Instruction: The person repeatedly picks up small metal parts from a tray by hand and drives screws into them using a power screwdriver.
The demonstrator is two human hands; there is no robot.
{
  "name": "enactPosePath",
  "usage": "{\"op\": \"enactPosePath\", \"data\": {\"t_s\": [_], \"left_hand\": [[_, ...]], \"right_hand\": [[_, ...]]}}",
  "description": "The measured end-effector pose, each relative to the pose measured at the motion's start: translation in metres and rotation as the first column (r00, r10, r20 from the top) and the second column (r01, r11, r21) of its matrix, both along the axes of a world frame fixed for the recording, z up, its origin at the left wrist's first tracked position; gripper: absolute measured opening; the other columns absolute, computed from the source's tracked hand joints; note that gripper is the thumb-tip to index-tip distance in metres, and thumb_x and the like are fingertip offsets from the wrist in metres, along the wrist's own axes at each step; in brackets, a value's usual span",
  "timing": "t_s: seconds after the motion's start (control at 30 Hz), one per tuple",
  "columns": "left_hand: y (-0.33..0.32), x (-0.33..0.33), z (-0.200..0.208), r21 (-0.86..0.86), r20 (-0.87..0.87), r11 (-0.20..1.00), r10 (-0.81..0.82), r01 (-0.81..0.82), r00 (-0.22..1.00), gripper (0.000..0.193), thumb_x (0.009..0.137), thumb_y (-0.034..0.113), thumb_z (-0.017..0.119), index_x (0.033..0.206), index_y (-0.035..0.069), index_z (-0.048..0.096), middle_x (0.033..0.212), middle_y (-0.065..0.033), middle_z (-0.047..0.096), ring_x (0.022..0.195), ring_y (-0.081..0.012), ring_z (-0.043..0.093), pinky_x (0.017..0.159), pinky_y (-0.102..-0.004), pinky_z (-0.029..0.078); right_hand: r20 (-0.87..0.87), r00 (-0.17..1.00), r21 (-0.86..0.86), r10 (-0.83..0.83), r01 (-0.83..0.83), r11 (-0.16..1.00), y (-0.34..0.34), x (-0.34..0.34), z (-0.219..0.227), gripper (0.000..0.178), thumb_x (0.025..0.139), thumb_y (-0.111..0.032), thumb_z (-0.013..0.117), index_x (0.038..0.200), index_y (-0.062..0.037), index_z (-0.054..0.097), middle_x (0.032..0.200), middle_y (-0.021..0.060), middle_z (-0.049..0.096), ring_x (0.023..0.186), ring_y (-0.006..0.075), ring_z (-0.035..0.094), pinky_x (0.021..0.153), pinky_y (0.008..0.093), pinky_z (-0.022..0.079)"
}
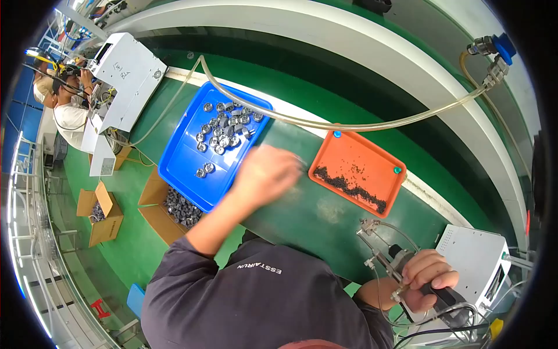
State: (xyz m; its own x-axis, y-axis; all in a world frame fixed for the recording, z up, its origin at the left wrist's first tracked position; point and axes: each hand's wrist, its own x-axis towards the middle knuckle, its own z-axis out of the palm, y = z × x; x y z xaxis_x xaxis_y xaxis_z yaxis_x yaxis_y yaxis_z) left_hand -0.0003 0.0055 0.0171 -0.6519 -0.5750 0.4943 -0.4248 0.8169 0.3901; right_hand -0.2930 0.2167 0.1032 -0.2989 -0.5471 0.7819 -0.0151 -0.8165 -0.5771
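Note:
My left hand [270, 174] is above the green bench, between the blue tray [180, 180] and the orange tray [372, 145]. Motion smears its fingers, so whether it holds anything is unclear. In the blue tray lie several round parts [224, 125] of silver and black, mostly grouped toward its far end. Small dark pieces, like screws [349, 187], are heaped along the near side of the orange tray. At the right, my right hand [430, 279] is wrapped round a power screwdriver [449, 299] with a black grip, a metal front end and thin hoses. Its tip points up-left, toward the orange tray.
A clear hose [349, 126] arches over both trays. White machine boxes stand at the bench's right end [474, 256] and far left [131, 81]. Below the blue tray, a carton [152, 200] holds dark parts; another carton [107, 227] is farther left. People [70, 119] sit at upper left.

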Motion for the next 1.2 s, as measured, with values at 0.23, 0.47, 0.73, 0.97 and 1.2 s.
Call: {"op": "enactPosePath", "data": {"t_s": [0.23,0.47,0.73,0.97,1.2], "left_hand": [[-0.097,0.137,-0.014,0.176,-0.006,0.970,0.171,-0.168,0.985,0.014,0.075,0.012,0.080,0.085,0.007,0.073,0.104,-0.0100,0.077,0.100,-0.0291,0.070,0.093,-0.0422,0.052],[-0.316,0.146,-0.070,-0.051,-0.015,0.880,0.473,-0.473,0.881,0.047,0.093,0.013,0.064,0.138,0.002,0.056,0.149,-0.0313,0.051,0.141,-0.0463,0.046,0.117,-0.0497,0.039],[-0.441,0.190,-0.118,-0.030,0.217,0.321,0.927,-0.946,0.308,0.077,0.090,0.012,0.059,0.160,0.005,0.028,0.157,-0.0268,0.043,0.128,-0.0483,0.058,0.112,-0.0564,0.043],[-0.454,0.221,-0.124,-0.157,0.103,0.616,0.787,-0.772,0.608,0.046,0.091,0.025,0.073,0.130,0.000,0.064,0.116,-0.0195,0.074,0.111,-0.0364,0.070,0.098,-0.0469,0.054],[-0.261,0.075,-0.013,0.312,-0.190,0.894,0.389,-0.321,0.901,0.044,0.097,0.020,0.077,0.134,0.000,0.067,0.108,-0.0073,0.075,0.093,-0.0103,0.066,0.086,-0.0240,0.054]], "right_hand": [[0.038,0.999,0.119,-0.023,0.018,0.993,-0.019,0.010,-0.012,0.031,0.086,-0.022,0.084,0.095,-0.0079,0.058,0.058,0.0015,0.058,0.043,0.0168,0.058,0.040,0.0293,0.049],[0.050,0.999,0.088,0.011,-0.015,0.996,-0.026,0.006,-0.014,0.029,0.086,-0.020,0.083,0.095,-0.0078,0.058,0.058,0.0011,0.058,0.043,0.0167,0.059,0.039,0.0275,0.049],[-0.011,1.000,0.084,-0.027,0.028,0.996,-0.025,0.010,-0.017,0.034,0.091,-0.029,0.080,0.095,-0.0078,0.054,0.054,-0.0013,0.057,0.040,0.0130,0.057,0.038,0.0251,0.050],[0.087,0.991,0.037,-0.105,0.102,0.994,-0.019,0.003,-0.023,0.032,0.088,-0.022,0.083,0.092,-0.0040,0.057,0.054,0.0016,0.056,0.039,0.0165,0.055,0.039,0.0288,0.049],[-0.088,0.993,0.097,-0.081,0.089,0.991,-0.023,-0.007,-0.011,0.035,0.100,-0.040,0.070,0.108,-0.0099,0.053,0.063,-0.0010,0.054,0.049,0.0128,0.057,0.042,0.0262,0.048]]}}
